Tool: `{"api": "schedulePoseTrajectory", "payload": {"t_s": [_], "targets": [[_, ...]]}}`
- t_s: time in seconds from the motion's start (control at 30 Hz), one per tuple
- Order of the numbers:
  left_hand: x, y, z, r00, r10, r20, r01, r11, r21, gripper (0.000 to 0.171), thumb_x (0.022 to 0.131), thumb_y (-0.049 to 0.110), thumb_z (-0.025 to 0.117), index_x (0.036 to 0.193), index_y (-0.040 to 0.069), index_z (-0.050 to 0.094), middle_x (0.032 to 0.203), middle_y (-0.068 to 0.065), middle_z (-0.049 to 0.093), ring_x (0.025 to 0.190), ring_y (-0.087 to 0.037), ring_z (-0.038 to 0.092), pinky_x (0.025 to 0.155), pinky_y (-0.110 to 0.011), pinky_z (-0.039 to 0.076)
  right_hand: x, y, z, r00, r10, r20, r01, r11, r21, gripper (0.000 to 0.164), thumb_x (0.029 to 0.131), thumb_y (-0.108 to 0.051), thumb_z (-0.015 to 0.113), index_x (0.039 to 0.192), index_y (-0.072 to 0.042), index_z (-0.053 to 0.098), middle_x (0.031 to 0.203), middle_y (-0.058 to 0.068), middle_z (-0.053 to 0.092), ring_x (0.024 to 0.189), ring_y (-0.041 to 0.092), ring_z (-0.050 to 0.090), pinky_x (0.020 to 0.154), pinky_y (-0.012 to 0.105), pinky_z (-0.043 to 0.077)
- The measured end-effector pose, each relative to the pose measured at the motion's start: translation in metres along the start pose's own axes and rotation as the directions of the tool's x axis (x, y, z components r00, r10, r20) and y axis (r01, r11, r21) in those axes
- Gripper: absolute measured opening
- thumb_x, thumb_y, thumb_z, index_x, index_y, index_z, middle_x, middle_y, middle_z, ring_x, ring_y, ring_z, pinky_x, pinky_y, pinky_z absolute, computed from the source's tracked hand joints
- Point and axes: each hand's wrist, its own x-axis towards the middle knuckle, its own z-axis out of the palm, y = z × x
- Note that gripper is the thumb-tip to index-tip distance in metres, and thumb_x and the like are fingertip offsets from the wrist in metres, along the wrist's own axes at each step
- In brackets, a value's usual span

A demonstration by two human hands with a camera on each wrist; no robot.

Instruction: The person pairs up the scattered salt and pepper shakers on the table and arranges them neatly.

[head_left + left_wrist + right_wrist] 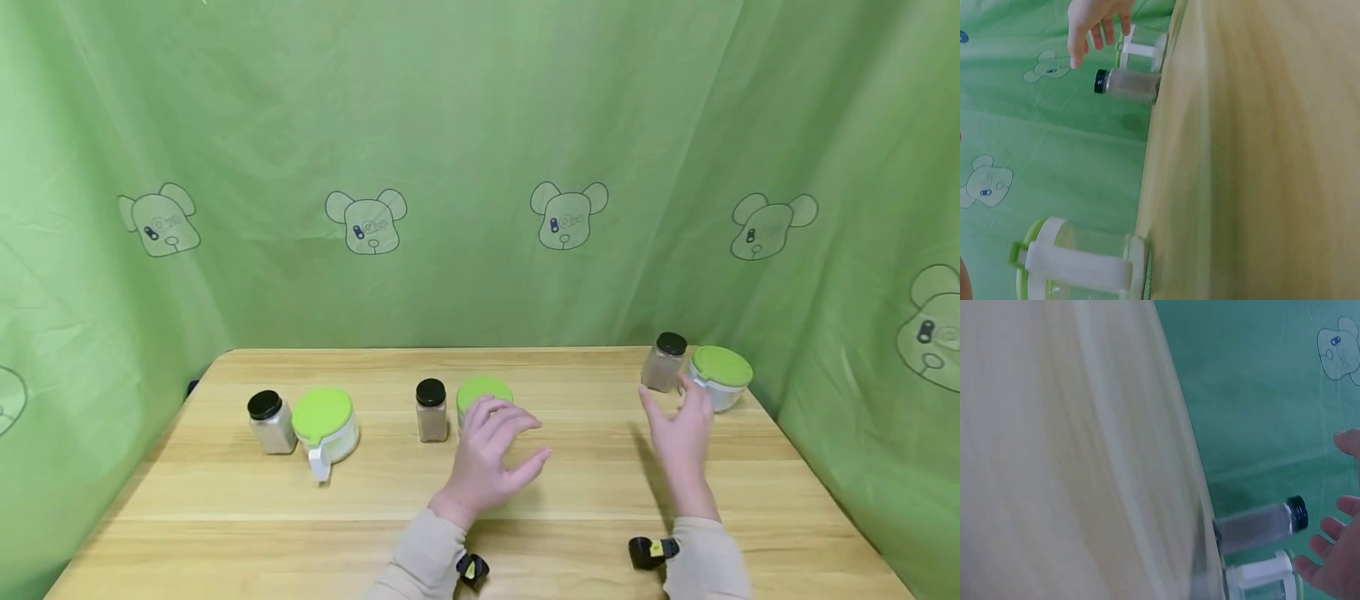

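Observation:
My left hand (487, 458), fingers spread in a loose curve and holding nothing, overlaps the middle green-lidded container (483, 387) in the head view. That container's white handle (1079, 269) shows in the left wrist view. To its left stands a square jar with a black lid and brownish contents (432, 421). My right hand (684, 433) is raised, thumb and fingers apart, before the right black-lidded jar (662, 371) and the right green-lidded container (722, 371). In the right wrist view, the fingers (1329, 553) appear beside that upright jar (1257, 528), with nothing in them.
On the table's left side stand another black-lidded jar (273, 427), with pale contents, and a green-lidded container (326, 421) with its handle toward me. A green curtain (465, 292) with bear heads encloses the wooden table (225, 533) behind and at both sides.

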Motion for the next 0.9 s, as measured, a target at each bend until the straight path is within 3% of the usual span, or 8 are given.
{"api": "schedulePoseTrajectory", "payload": {"t_s": [0.2,0.6,0.9], "targets": [[-0.002,0.009,0.006,0.998,0.005,0.061,-0.005,1.0,-0.003,0.031,0.081,0.037,0.072,0.102,0.014,0.067,0.1,0.003,0.07,0.101,-0.015,0.06,0.103,-0.042,0.044,0.013,0.01,-0.01,0.997,-0.051,-0.051,0.05,0.999,-0.005,0.066,0.088,-0.024,0.071,0.138,0.009,0.042,0.137,0.033,0.041,0.126,0.047,0.038,0.109,0.061,0.03],[0.0,0.022,0.021,0.992,0.029,0.125,-0.028,1.0,-0.011,0.035,0.079,0.039,0.075,0.105,0.017,0.068,0.103,0.005,0.069,0.103,-0.015,0.06,0.106,-0.038,0.042,0.035,0.01,-0.023,0.999,0.043,0.004,-0.043,0.998,-0.047,0.073,0.092,-0.037,0.065,0.148,-0.003,0.033,0.148,0.026,0.029,0.13,0.042,0.032,0.103,0.062,0.035],[0.009,0.025,0.037,0.986,0.017,0.163,-0.013,0.999,-0.029,0.035,0.082,0.039,0.073,0.108,0.017,0.067,0.106,0.006,0.069,0.106,-0.012,0.057,0.103,-0.033,0.043,0.057,0.016,-0.031,0.992,0.124,-0.007,-0.124,0.991,-0.049,0.079,0.09,-0.041,0.066,0.151,-0.01,0.028,0.156,0.018,0.015,0.142,0.036,0.017,0.114,0.062,0.024]]}}
